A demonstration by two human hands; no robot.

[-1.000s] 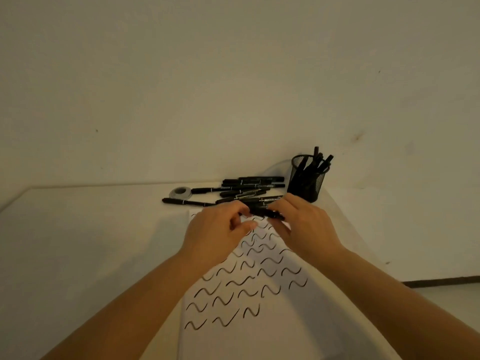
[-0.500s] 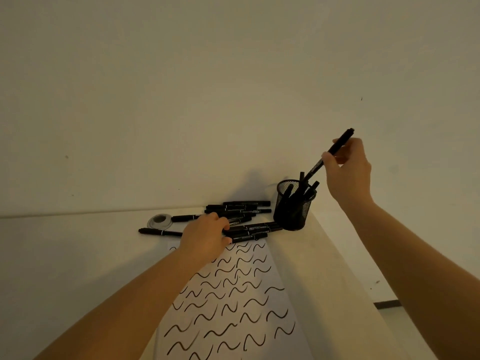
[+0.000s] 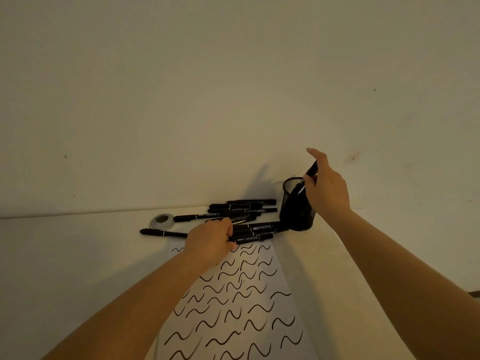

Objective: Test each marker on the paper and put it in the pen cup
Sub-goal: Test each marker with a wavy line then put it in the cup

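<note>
Lowering a marker (image 3: 311, 170) into the pen cup (image 3: 296, 206) — right hand (image 3: 326, 188)

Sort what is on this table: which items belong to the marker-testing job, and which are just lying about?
Part of the job:
- paper with test squiggles
- pile of markers beyond it
- marker the right hand lowers into the pen cup
- marker the left hand grips

Just lying about:
- tape roll left of the pile
</note>
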